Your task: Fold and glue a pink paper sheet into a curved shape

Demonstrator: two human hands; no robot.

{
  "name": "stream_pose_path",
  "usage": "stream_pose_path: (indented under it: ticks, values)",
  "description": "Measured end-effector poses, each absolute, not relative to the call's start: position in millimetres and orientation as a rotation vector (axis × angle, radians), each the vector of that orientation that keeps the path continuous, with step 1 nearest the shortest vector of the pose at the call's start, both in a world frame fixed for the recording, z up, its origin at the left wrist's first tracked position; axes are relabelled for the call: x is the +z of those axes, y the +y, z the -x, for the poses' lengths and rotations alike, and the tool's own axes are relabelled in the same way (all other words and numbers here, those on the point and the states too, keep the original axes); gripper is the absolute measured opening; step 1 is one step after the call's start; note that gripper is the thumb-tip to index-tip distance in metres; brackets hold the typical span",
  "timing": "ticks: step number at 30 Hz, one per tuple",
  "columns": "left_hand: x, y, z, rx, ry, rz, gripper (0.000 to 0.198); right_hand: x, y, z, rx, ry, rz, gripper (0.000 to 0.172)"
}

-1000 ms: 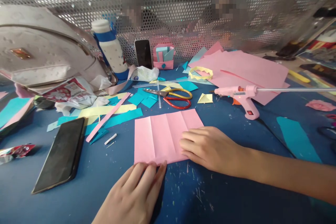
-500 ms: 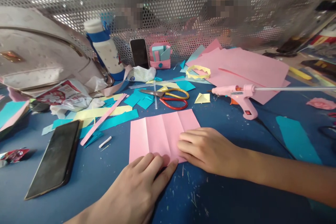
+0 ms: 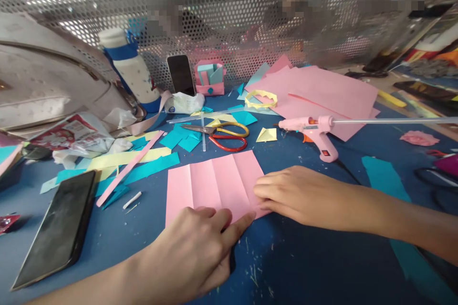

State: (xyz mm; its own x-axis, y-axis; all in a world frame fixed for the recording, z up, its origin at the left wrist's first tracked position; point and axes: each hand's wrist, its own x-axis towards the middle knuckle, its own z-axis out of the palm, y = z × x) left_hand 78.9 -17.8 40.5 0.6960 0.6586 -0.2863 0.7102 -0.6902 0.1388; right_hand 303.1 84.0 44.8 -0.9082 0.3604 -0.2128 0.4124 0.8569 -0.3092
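Observation:
A pink sheet of paper (image 3: 203, 183) with several upright crease lines lies flat on the blue tabletop in front of me. My left hand (image 3: 200, 248) rests over its near edge. The index finger stretches right along that edge, while the other fingers are bent on the paper. At the sheet's right edge lies my right hand (image 3: 293, 195), fingers side by side and tips on the paper; its thumb is hidden. Beyond the sheet are scissors (image 3: 222, 133) with one yellow and one red handle, blades apart. A folded pale yellow paper piece (image 3: 267, 134) sits beside them.
To the right, a pink glue gun (image 3: 315, 131) with a long clear stick lies before pink sheets (image 3: 322, 88). Paper strips (image 3: 153, 167) and a black phone (image 3: 57, 224) are at left. A bottle (image 3: 130, 69), backpack (image 3: 46, 76) and small pink holder (image 3: 211, 88) stand behind.
The view has turned slightly, so most things sit further left. My right hand has slid rightward over the sheet toward its edge. My left index finger now reaches further right along the near edge.

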Motion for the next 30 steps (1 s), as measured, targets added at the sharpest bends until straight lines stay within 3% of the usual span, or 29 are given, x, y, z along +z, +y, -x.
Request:
stream_pose_path:
  ticks: [7, 11, 22, 27, 30]
  values:
    - [34.5, -13.3, -90.0, -0.392, 1.082, -2.94, 0.071, 46.1, 87.4, -303.2, -0.467, 2.755, -0.685, 0.016]
    - [34.3, -7.8, -96.6, -0.392, 1.015, -3.043, 0.075, 47.4, 85.5, -302.8, -0.414, 2.728, -0.775, 0.02]
    - [51.9, 18.3, -117.9, -0.374, 0.957, -2.739, 0.065, 41.7, 83.8, -300.8, -0.504, 2.789, -0.819, 0.01]
    - [46.1, 5.2, -107.2, -0.309, 0.986, -2.872, 0.057, 51.5, 79.2, -298.9, -0.441, 2.771, -0.826, 0.01]
    - [39.8, -13.3, -92.4, -0.238, 1.117, -3.022, 0.062, 58.7, 74.7, -300.2, -0.382, 2.778, -0.759, 0.011]
